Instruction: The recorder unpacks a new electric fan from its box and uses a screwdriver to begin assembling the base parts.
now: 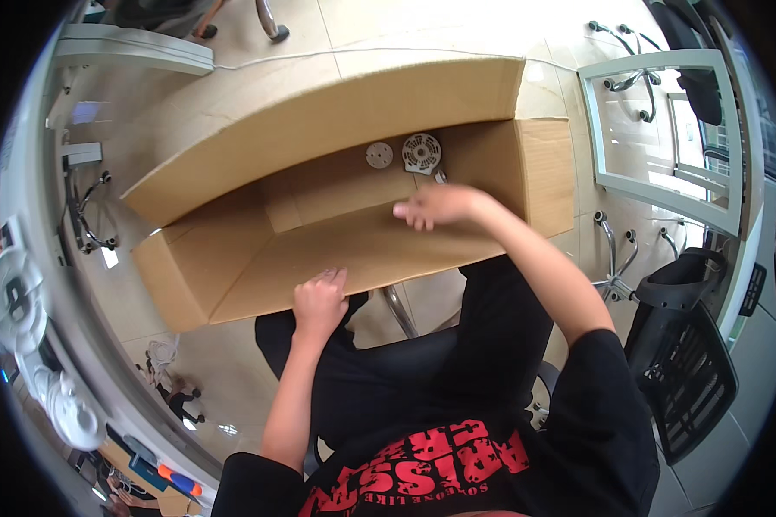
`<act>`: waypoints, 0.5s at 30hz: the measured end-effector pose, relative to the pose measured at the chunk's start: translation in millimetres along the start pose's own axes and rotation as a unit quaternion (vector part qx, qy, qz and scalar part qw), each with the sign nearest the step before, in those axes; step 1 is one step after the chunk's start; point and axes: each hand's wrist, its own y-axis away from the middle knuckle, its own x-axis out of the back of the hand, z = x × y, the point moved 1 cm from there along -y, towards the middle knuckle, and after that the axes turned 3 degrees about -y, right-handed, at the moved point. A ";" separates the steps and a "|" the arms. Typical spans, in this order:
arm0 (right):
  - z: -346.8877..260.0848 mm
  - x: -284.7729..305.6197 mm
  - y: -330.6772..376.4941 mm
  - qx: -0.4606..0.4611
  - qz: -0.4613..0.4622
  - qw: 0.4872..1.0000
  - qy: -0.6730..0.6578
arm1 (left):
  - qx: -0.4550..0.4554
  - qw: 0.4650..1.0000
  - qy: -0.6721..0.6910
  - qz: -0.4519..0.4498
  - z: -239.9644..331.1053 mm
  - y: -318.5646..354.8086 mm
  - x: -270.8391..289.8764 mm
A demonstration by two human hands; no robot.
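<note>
A long open cardboard box [224, 181] stands in front of my knees with its flaps spread. My left hand [321, 302] is closed over the top edge of the near flap. Over the right half of the box hangs my right hand [444, 207], slightly blurred, its fingers loosely bent and apart with nothing visible in them. On the box's inside, near the far right corner, are a round white disc [378, 155] with small holes and a larger pale slotted round part [422, 152]. A small light piece [441, 177] shows just above my right hand, partly covered.
To the left runs a white desk edge [103, 345] with white devices [69, 409] and an orange-and-blue tool [179, 481]. A black mesh chair [685, 379] stands at the right. Behind it is a white frame [664, 60]. A white cable [319, 56] crosses the tiled floor beyond the box.
</note>
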 end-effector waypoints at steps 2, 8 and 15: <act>56.9 46.8 -77.0 -0.123 0.024 0.985 0.115 | 0.017 0.999 0.009 -0.028 -5.4 -3.9 -6.7; 209.0 92.1 -188.4 -0.264 -0.018 0.940 0.217 | 0.027 0.998 0.028 -0.054 -1.0 -20.0 -3.3; 283.3 12.3 -251.2 -0.295 0.166 0.888 0.312 | 0.032 0.998 0.013 -0.046 -10.3 -19.3 -8.9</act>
